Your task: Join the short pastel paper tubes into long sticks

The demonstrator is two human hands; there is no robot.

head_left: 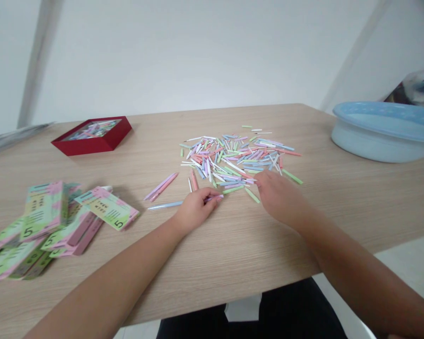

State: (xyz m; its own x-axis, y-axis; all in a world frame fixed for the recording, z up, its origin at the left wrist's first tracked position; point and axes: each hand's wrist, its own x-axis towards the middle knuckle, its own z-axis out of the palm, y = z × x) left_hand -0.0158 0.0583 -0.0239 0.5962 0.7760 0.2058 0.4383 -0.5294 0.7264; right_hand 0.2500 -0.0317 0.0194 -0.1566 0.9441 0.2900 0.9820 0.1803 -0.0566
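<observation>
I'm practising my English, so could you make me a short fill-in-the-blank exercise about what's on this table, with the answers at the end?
1. The box is coloured ____.
2. The large number printed on the cartons is ____.
3. The right hand is at the near edge of the pile of pen parts, which lies to the ____ of the cartons.
4. The basin is coloured light ____.

Missing words: red; 5; right; blue.

gap btwn pens (229, 153) & tub (381, 136), boxes (44, 209) l
</observation>
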